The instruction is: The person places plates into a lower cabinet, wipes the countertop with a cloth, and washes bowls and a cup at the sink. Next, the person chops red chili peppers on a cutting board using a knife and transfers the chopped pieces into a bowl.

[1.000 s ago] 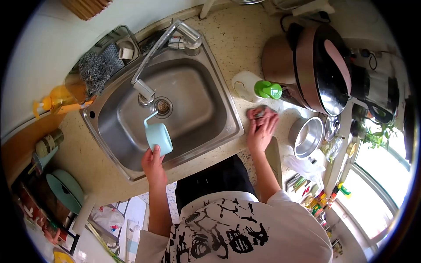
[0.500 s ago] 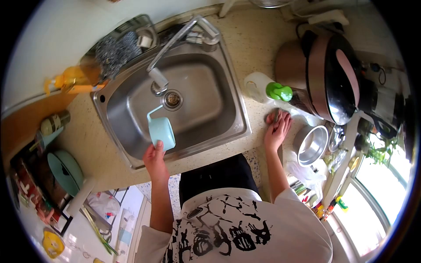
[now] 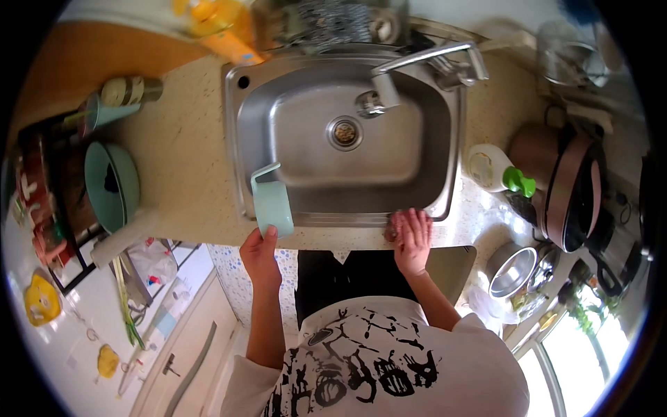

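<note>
My left hand grips a pale blue cup by its lower end, thumb against its side. A thin bent handle sticks out from the cup's far end, over the near left part of the steel sink. On the sink's front rim, toward the right, my right hand presses down on a reddish-brown cloth or scrubber. My palm covers most of it, so its exact kind is unclear. The faucet hangs over the basin near the drain.
Right of the sink are a white bottle with a green cap, a brown cooker and a metal pot. A green bowl stands on the left. Behind the sink are an orange bottle and a drying rack.
My right hand has moved with the cloth from the counter right of the sink to its front rim. The view has turned; my left hand still holds the cup.
</note>
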A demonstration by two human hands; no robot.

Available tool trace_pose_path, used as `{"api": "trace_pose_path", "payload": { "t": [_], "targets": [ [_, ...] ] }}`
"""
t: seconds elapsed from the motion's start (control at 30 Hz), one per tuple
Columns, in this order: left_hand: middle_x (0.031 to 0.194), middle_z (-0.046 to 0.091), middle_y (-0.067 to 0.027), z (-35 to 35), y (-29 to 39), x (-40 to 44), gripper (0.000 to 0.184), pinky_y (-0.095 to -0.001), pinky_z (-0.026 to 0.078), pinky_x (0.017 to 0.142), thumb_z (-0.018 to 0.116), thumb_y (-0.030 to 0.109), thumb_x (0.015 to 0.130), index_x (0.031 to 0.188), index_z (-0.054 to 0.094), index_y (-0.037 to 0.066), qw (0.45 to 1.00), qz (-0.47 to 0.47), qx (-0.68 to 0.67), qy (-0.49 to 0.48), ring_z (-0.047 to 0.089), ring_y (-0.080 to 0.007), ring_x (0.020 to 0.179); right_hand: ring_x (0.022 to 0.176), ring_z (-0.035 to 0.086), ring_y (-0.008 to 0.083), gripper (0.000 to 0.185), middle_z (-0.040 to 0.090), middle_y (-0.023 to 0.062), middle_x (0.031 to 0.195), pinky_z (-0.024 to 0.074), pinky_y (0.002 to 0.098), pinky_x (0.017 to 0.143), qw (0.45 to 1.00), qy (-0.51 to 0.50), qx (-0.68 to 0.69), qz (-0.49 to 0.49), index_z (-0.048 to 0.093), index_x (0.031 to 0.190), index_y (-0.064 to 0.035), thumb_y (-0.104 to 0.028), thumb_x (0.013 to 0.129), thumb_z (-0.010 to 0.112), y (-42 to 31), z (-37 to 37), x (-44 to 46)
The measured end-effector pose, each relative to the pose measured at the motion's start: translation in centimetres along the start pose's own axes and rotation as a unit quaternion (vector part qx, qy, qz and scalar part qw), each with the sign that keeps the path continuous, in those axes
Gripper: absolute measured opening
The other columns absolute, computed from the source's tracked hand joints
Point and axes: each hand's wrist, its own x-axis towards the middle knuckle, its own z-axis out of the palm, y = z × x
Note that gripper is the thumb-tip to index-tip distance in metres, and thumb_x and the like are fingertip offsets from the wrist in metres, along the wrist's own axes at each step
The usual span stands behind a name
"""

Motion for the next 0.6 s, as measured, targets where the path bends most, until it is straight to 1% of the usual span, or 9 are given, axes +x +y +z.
{"api": "trace_pose_path", "payload": {
  "t": [0.1,0.2,0.23,0.33,0.37,0.43,0.53,0.57,0.6],
  "targets": [
    [0.101,0.074,-0.0054,-2.7,-0.1,-0.6,0.03,-0.0264,0.047,0.089,0.074,0.018,0.097,0.113,0.072,-0.007,0.999,-0.002,-0.028,0.021,0.062,-0.0101,0.095,0.14,0.05,0.0359,0.038,0.057,0.0144,0.147,0.0335,0.0536,0.118,0.993,-0.071,0.037,-0.084,0.067,0.129,-0.0094,-0.015,0.092,0.064,-4.1,1.4,1.9],
    [0.101,0.074,-0.0052,-6.3,-0.6,-1.2,0.029,-0.0261,0.047,0.089,0.074,0.017,0.097,0.112,0.072,-0.007,0.998,-0.009,-0.052,0.046,0.062,-0.01,0.095,0.138,0.051,0.035,0.038,0.058,0.0142,0.146,0.0357,0.0517,0.118,0.983,-0.096,0.048,-0.15,0.067,0.129,-0.0099,-0.015,0.091,0.065,-8.2,4.3,3.3],
    [0.101,0.074,-0.0052,-7.6,-0.8,-1.3,0.029,-0.026,0.047,0.089,0.074,0.017,0.097,0.112,0.072,-0.007,0.997,-0.013,-0.061,0.052,0.062,-0.0099,0.096,0.137,0.052,0.0342,0.041,0.058,0.0135,0.145,0.0369,0.0508,0.117,0.979,-0.118,0.051,-0.16,0.066,0.129,-0.0104,-0.014,0.088,0.066,-10.2,4.9,4.2],
    [0.099,0.073,-0.0045,-11.1,-0.6,-1.3,0.024,-0.0261,0.047,0.089,0.073,0.012,0.096,0.111,0.072,-0.007,0.995,-0.009,-0.082,0.061,0.061,-0.0097,0.096,0.137,0.052,0.0343,0.044,0.058,0.0135,0.145,0.0361,0.0507,0.118,0.973,-0.11,0.045,-0.197,0.066,0.129,-0.0103,-0.013,0.085,0.066,-15.7,7.7,4.9],
    [0.098,0.074,-0.0052,-12.7,-1.1,-1.0,0.021,-0.0266,0.048,0.088,0.073,0.01,0.096,0.11,0.073,-0.006,0.997,0.009,-0.066,0.041,0.062,-0.0106,0.095,0.135,0.052,0.0356,0.053,0.056,0.0128,0.146,0.0388,0.0539,0.113,0.971,-0.102,0.052,-0.211,0.059,0.136,-0.0097,-0.014,0.084,0.064,-17.6,8.4,5.1],
    [0.096,0.074,-0.0065,-15.8,-2.0,-0.4,0.017,-0.0276,0.05,0.086,0.073,0.006,0.094,0.107,0.073,-0.004,0.999,0.042,-0.03,0.002,0.065,-0.0124,0.094,0.138,0.05,0.0357,0.055,0.053,0.0135,0.149,0.0369,0.0545,0.115,0.97,-0.104,0.058,-0.211,0.058,0.14,-0.01,-0.013,0.085,0.063,-21.3,10.4,5.3],
    [0.095,0.075,-0.0101,-19.9,-1.2,0.9,0.013,-0.0294,0.052,0.082,0.073,0.001,0.09,0.103,0.073,-0.001,0.98,0.142,0.123,-0.069,0.069,-0.0168,0.091,0.144,0.044,0.0352,0.058,0.047,0.0147,0.155,0.0326,0.0562,0.118,0.967,-0.098,0.025,-0.235,0.056,0.144,-0.0118,-0.017,0.086,0.063,-26.9,13.6,5.1],
    [0.095,0.075,-0.0129,-21.1,-0.7,1.3,0.014,-0.0316,0.054,0.08,0.073,0.0,0.087,0.101,0.074,0.0,0.974,0.171,0.123,-0.079,0.072,-0.0233,0.09,0.146,0.042,0.0349,0.06,0.045,0.0152,0.157,0.0308,0.0569,0.119,0.964,-0.096,0.006,-0.247,0.055,0.145,-0.0126,-0.019,0.087,0.064,-28.7,14.7,4.9],
    [0.096,0.075,-0.0124,-22.1,-0.1,1.5,0.013,-0.0313,0.054,0.081,0.073,0.001,0.088,0.101,0.074,0.0,0.968,0.194,0.138,-0.083,0.071,-0.0223,0.089,0.147,0.04,0.035,0.06,0.044,0.0157,0.158,0.0287,0.058,0.12,0.962,-0.109,-0.006,-0.25,0.055,0.146,-0.0136,-0.022,0.087,0.064,-30.6,15.4,4.7]
  ]
}}
